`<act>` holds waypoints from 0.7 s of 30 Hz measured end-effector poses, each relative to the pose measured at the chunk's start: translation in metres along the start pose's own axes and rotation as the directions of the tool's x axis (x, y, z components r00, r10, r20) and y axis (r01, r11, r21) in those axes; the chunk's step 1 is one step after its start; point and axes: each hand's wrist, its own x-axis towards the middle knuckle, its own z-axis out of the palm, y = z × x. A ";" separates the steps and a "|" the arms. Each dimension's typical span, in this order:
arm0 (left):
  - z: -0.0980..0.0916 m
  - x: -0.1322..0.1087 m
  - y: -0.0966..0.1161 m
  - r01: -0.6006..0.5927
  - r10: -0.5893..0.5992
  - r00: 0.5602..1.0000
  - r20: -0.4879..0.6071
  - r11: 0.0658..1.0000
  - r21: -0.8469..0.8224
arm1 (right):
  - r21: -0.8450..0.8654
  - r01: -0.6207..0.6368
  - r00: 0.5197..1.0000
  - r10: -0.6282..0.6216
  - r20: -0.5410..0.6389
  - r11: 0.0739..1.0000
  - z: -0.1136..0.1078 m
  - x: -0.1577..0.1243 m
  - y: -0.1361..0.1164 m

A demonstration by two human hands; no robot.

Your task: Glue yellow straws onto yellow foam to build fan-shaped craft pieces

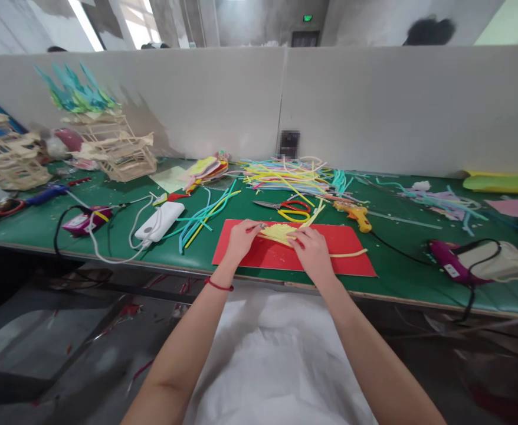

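A red sheet (268,260) lies at the table's front edge, with a pale yellow piece of close-set strips (279,232) on it. My left hand (241,241) has its fingertips closed together at the piece's left end; the pinched part is mostly hidden. My right hand (311,251) presses its fingers together on the piece's right side, over a yellow strip (351,254) that runs out to the right across the sheet. Just behind the sheet lie scissors (291,211) with red and yellow handles. An orange-yellow glue gun (357,215) rests at its back right corner.
Coloured strips (285,177) are heaped at the back, and teal strips (206,215) lie on the left. A white power bank (160,222) with cables, purple devices (86,221) and stick-built models (117,156) stand around. A grey partition (197,100) closes the far side.
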 end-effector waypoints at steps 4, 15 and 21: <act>0.008 -0.001 0.004 0.072 -0.057 0.994 0.095 0.985 -0.158 | 0.156 -0.012 1.000 0.008 0.025 0.988 0.002 0.022 -0.004; 0.014 -0.012 0.013 0.366 -0.191 0.922 0.336 0.712 -0.599 | 0.478 0.007 0.996 0.037 -0.083 0.878 0.007 0.037 -0.026; 0.008 -0.010 0.014 0.471 -0.218 0.861 0.459 0.682 -0.560 | 0.449 0.063 0.985 0.018 -0.174 0.891 0.009 0.041 -0.028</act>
